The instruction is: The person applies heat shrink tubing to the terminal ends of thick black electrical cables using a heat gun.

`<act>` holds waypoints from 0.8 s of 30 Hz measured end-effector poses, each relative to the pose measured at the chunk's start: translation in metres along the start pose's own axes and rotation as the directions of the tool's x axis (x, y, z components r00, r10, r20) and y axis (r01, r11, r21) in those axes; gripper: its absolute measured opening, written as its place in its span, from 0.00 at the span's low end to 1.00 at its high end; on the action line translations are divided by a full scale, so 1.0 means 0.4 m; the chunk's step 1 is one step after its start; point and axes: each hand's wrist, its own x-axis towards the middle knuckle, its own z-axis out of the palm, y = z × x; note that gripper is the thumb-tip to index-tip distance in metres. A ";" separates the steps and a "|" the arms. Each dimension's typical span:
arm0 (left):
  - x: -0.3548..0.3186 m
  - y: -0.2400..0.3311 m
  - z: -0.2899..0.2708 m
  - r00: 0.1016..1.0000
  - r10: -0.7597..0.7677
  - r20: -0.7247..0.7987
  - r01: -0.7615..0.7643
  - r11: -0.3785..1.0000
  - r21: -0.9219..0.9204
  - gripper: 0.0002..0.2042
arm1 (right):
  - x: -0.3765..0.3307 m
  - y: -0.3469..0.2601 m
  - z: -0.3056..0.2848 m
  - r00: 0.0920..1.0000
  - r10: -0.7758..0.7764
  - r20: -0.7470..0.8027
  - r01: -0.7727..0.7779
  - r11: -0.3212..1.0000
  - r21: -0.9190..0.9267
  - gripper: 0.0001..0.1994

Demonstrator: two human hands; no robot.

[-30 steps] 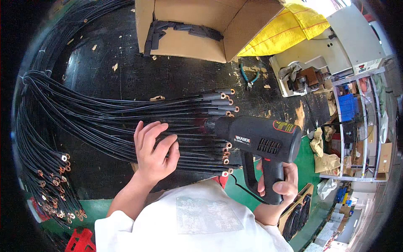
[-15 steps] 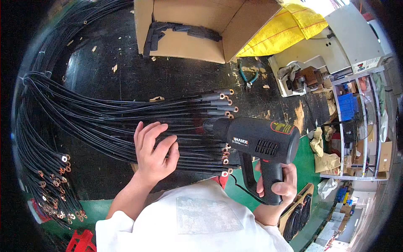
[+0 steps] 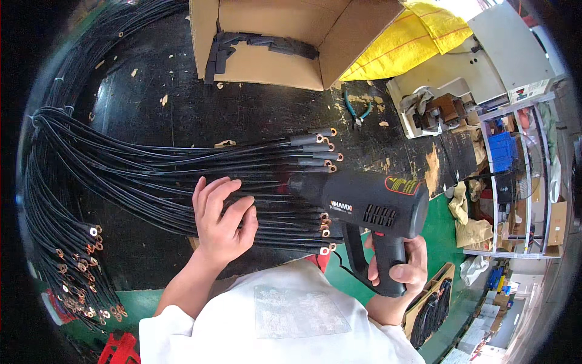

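My right hand (image 3: 405,265) is wrapped round the grip of a black heat gun (image 3: 370,200). Its nozzle points left, over the ends of a bundle of black cables (image 3: 151,176) spread across the dark table. Copper ring terminals (image 3: 325,221) tip these cables, several with dark sleeves (image 3: 306,139) behind them. The gun hides the middle of the row. Left of the nozzle, my left hand (image 3: 224,221) is over the cables, fingers loosely bent and apart; no cable shows gripped in it.
Another bunch of terminals (image 3: 82,270) hangs at the left. Behind the cables stands an open cardboard box (image 3: 273,70) with dark sleeve pieces (image 3: 260,42). Teal-handled pliers (image 3: 357,112) lie right of it, before a yellow sack (image 3: 406,42) and a machine (image 3: 445,112). Shelves (image 3: 515,176) stand at right.
The heat gun has shifted slightly left along the cables in my right hand. My left hand stays almost where it was, and the view has tilted a little.
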 end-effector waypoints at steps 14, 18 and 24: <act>-0.001 0.001 0.006 1.000 -0.001 0.018 0.001 1.000 -0.002 0.10 | -0.020 -0.016 -0.068 0.994 -0.044 -0.100 0.037 0.997 -0.069 0.38; -0.003 -0.004 0.012 0.999 -0.018 0.049 0.016 0.999 0.029 0.12 | -0.020 -0.015 -0.080 0.995 -0.049 -0.091 0.042 0.996 -0.077 0.38; -0.005 0.002 0.017 0.979 -0.058 0.198 0.037 0.993 0.109 0.16 | -0.021 -0.018 -0.085 0.988 -0.071 -0.134 0.054 0.990 -0.128 0.37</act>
